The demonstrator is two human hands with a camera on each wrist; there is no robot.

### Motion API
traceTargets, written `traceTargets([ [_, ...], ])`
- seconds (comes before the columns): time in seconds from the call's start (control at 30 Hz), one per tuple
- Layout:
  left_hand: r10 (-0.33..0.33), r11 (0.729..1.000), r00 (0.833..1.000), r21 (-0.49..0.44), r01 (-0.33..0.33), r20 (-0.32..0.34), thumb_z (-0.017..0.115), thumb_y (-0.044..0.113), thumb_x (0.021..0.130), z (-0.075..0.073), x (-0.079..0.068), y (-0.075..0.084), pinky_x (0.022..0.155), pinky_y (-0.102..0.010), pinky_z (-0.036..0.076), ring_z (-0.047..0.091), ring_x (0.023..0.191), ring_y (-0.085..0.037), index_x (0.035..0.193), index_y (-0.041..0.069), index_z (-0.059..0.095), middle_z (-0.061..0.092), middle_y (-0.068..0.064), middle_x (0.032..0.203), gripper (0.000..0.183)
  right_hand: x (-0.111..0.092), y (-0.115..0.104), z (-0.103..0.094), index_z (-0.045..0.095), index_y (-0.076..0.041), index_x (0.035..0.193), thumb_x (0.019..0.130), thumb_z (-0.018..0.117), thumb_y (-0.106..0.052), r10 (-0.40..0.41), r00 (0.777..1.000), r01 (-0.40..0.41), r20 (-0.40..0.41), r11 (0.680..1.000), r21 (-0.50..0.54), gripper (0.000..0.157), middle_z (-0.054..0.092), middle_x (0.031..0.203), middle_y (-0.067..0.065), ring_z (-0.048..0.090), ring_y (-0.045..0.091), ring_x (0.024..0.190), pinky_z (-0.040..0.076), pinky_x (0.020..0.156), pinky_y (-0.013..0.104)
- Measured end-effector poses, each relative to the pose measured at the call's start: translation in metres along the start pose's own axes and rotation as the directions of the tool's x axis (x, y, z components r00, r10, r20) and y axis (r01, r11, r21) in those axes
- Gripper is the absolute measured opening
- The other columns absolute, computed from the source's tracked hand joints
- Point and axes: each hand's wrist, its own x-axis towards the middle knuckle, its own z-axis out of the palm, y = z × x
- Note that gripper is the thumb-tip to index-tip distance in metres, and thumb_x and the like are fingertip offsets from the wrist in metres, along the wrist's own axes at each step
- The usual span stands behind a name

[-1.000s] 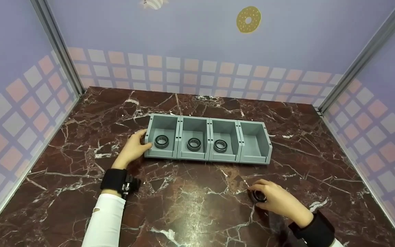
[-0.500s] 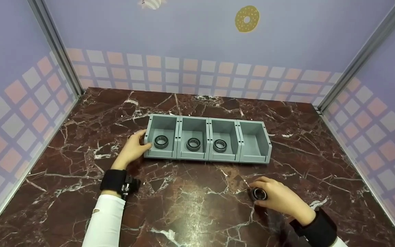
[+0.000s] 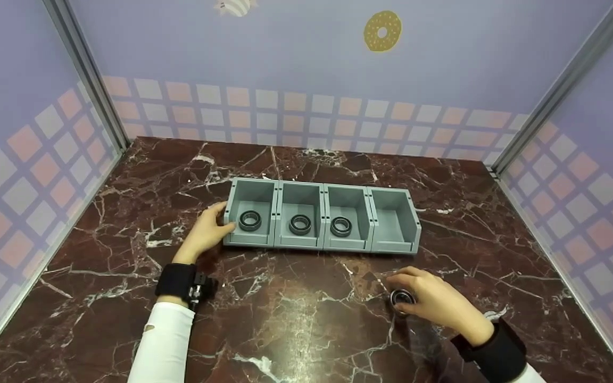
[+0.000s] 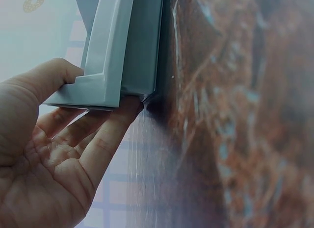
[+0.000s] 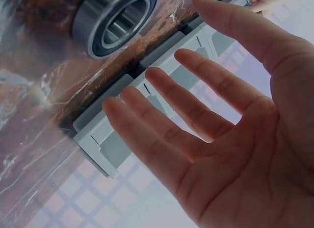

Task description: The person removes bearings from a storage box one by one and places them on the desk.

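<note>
My left hand [image 3: 205, 231] pinches the left side wall of a row of grey storage bins [image 3: 298, 243], thumb over the rim and fingers outside, as the left wrist view confirms. My right hand [image 3: 437, 298] is beside a ball bearing [image 5: 91, 27] on the table, in front of the row's right end. In the right wrist view its fingers are extended and apart from the bearing; in the head view the thumb overlaps the bearing's edge. One bearing each lies in the left bin [image 3: 242, 219], the second bin [image 3: 292, 226] and the third bin [image 3: 333, 227].
The rightmost bin [image 3: 393, 221] has no bearing in it. Dark red marble-patterned table [image 3: 306, 319] lies under everything. Patterned panels [image 3: 296, 64] with metal corner posts [image 3: 546, 101] enclose the back and both sides.
The right hand's fingers have loosened from around the bearing and lifted slightly, and the bearing stays on the table. The left hand and the bins have not visibly moved.
</note>
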Motion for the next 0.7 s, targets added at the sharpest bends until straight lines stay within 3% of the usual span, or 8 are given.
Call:
traceTargets([
  [0.13,0.006,1.0,1.0,-0.005,-0.006,-0.005,0.057,0.005,0.098,0.0,0.001,0.0,0.114,-0.056,0.043,0.052,0.136,-0.047,0.156,-0.011,0.031,0.039,-0.034,0.157,0.065,0.002,-0.001,-0.004,0.068,-0.005,0.13,0.085,0.081,-0.016,0.001,1.0,-0.001,-0.006,1.0,0.005,0.048,0.068,0.126,0.014,0.07,0.031,0.107,0.059,0.089,0.047],
  [0.3,0.003,1.0,1.0,0.001,-0.003,-0.006,0.057,0.005,0.098,-0.001,0.001,-0.002,0.123,-0.057,0.033,0.04,0.147,-0.048,0.156,-0.011,0.031,0.034,-0.034,0.16,0.065,0.004,0.0,-0.009,0.068,-0.008,0.131,0.087,0.079,-0.015,0.008,1.0,-0.008,0.005,1.0,0.022,0.046,0.068,0.126,0.012,0.07,0.027,0.102,0.058,0.082,0.041],
  [0.5,0.001,1.0,1.0,-0.002,-0.001,-0.006,0.058,0.005,0.098,-0.001,0.0,0.0,0.125,-0.057,0.031,0.037,0.149,-0.048,0.155,-0.011,0.031,0.034,-0.034,0.16,0.065,0.007,-0.002,-0.015,0.068,-0.005,0.13,0.087,0.079,-0.013,0.013,1.0,-0.013,-0.012,1.0,0.014,0.046,0.067,0.129,0.015,0.069,0.033,0.113,0.057,0.093,0.049],
  [0.7,0.015,1.0,1.0,0.003,-0.015,-0.019,0.058,0.004,0.096,-0.001,0.002,0.0,0.126,-0.056,0.029,0.037,0.149,-0.047,0.154,-0.013,0.033,0.036,-0.035,0.159,0.065,0.013,-0.003,-0.02,0.067,-0.003,0.13,0.086,0.08,-0.012,-0.005,0.999,0.005,-0.048,1.0,-0.011,0.047,0.068,0.128,0.016,0.068,0.035,0.114,0.057,0.094,0.051],
])
